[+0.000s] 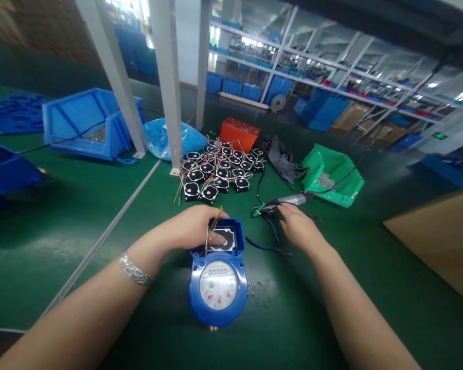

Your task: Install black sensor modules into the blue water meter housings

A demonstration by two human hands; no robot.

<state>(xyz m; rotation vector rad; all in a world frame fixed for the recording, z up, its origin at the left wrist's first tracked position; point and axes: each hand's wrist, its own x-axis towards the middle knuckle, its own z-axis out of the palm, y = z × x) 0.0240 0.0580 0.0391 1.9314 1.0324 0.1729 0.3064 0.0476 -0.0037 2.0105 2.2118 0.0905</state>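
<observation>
A blue water meter [218, 285] with a round dial stands in front of me, its open rectangular box [238, 237] at the far side. My left hand [200, 226] grips that box, with the thumb pressed on a black module [227, 240] inside and the other fingers partly hidden behind the wall. Coloured wires [215, 223] rise from the module beside the thumb. On the right, my right hand [299, 226] is at a grey-and-black power screwdriver [293, 199] lying on the table, fingers stretched along it and thumb apart. Blue-handled cutters [266, 247] lie between the hands.
Several black modules with wires [221, 172] are heaped ahead, before an orange bin [239, 133]. A green bin [332, 177] of screws stands right, near a dark cloth [281, 159]. Blue bins [87, 126] and a metal post [167, 87] are left; cardboard [440, 241] is at far right.
</observation>
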